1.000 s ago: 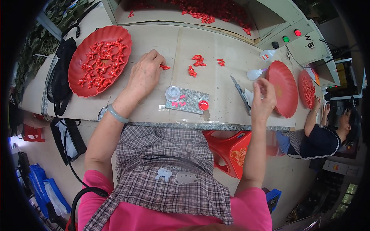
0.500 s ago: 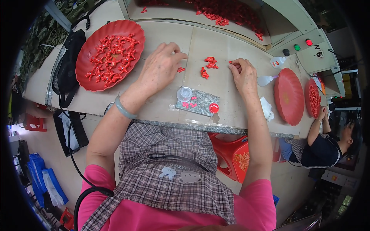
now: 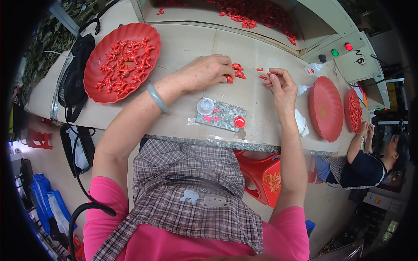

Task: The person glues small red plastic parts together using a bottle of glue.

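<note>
My left hand reaches across the table with its fingers curled down onto a small glossy red figure, partly hidden by the fingertips. Just beyond lie other red figures, close together. My right hand is closed in a pinch at a small red piece by the thumb and forefinger. Another tiny red piece lies on the table left of those fingertips. Nearer to me is a speckled stone slab bearing a clear round cup, pink bits and a red cap.
A scalloped red tray full of red figures stands at left. On the right are a red tray, a white bottle and a second bottle behind my right hand. A pale cabinet borders the far side. A co-worker sits at right.
My left hand has moved right, from open table to the red figures, and closed over one. My right hand has turned, its fingertips now raised, with small red pieces showing beside them.
</note>
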Demonstrator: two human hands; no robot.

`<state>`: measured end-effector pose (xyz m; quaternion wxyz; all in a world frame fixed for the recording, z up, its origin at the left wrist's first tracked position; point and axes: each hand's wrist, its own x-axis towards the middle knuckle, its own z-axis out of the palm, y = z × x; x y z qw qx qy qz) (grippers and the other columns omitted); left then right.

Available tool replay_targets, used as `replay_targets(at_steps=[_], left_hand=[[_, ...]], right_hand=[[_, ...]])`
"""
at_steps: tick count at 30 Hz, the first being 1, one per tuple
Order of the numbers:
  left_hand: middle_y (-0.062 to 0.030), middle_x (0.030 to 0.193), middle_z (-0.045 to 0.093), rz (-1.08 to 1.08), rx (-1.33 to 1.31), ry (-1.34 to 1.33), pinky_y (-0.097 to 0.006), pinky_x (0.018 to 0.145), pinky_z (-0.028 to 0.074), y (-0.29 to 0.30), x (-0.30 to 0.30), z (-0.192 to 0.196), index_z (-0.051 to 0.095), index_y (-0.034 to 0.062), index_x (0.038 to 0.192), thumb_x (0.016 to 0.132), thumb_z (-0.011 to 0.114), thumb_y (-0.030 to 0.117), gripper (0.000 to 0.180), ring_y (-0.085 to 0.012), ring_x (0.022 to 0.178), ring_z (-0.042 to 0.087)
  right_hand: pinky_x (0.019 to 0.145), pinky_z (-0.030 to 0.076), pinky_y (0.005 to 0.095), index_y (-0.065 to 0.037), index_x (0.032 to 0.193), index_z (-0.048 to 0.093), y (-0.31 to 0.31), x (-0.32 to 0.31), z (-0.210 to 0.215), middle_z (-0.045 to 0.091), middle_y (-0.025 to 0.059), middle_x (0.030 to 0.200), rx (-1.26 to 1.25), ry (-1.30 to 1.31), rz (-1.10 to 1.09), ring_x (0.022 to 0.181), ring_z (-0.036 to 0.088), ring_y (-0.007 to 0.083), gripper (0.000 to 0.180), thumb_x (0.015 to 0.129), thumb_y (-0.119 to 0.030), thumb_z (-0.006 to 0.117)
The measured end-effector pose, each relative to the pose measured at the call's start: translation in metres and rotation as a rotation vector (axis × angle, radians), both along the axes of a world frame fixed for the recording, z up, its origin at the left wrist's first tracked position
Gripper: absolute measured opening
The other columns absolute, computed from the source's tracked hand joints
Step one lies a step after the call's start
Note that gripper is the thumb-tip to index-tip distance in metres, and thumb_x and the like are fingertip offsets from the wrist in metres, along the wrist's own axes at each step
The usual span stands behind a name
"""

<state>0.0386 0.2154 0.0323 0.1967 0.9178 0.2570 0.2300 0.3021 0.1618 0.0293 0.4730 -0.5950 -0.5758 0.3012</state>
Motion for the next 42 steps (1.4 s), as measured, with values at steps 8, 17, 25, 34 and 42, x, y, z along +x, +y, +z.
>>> replay_targets(at_steps=[8,17,25,34,42], left_hand=[[-0.0074,0.105,0.065,0.303,-0.836,-0.733,-0.026,0.075,0.052,-0.058,-0.044,0.049,0.065,-0.0021,0.118,0.091,0.061,0.003,0.028,-0.0111,0.076,0.062],[-0.0122,0.110,0.063,0.180,-0.950,-0.813,-0.025,0.075,0.053,-0.172,-0.039,0.023,0.068,-0.0009,0.103,0.085,0.066,0.001,0.018,-0.0139,0.088,0.063],[-0.0097,0.091,0.062,0.220,-0.341,-0.509,-0.030,0.061,0.052,-0.195,-0.029,0.002,0.063,0.0003,0.094,0.082,0.069,0.002,0.013,-0.0189,0.070,0.063],[-0.0093,0.093,0.064,0.240,-0.555,-0.546,-0.028,0.060,0.052,-0.203,-0.044,0.006,0.064,-0.0004,0.090,0.084,0.069,0.004,0.009,-0.0165,0.072,0.064],[-0.0081,0.092,0.066,0.172,-0.745,-0.590,-0.027,0.066,0.052,-0.200,-0.051,-0.003,0.067,-0.0002,0.087,0.083,0.070,0.003,0.006,-0.0155,0.081,0.065]], right_hand=[[0.076,0.055,0.0287,0.004,0.105,0.063,-0.064,-0.021,0.025,0.067,0.0101,0.096,-0.141,0.566,0.124,0.083,0.068,0.0171,0.014,0.092,0.000,0.061],[0.072,0.056,0.0268,0.005,0.105,0.059,-0.141,-0.072,0.035,0.068,0.0116,0.094,-0.194,0.569,0.254,0.079,0.068,0.0153,0.015,0.091,0.003,0.062],[0.064,0.056,0.0244,0.004,0.101,0.057,-0.168,-0.106,0.010,0.068,0.0105,0.088,-0.379,0.619,0.271,0.073,0.067,0.0131,0.012,0.089,0.007,0.061],[0.070,0.056,0.0250,0.007,0.103,0.062,-0.178,-0.111,0.010,0.067,0.0103,0.085,-0.376,0.664,0.330,0.075,0.068,0.0153,0.014,0.089,0.009,0.061],[0.067,0.058,0.0259,0.007,0.097,0.065,-0.181,-0.112,0.004,0.066,0.0145,0.097,-0.095,0.238,0.437,0.078,0.069,0.0177,0.013,0.086,0.012,0.062]])
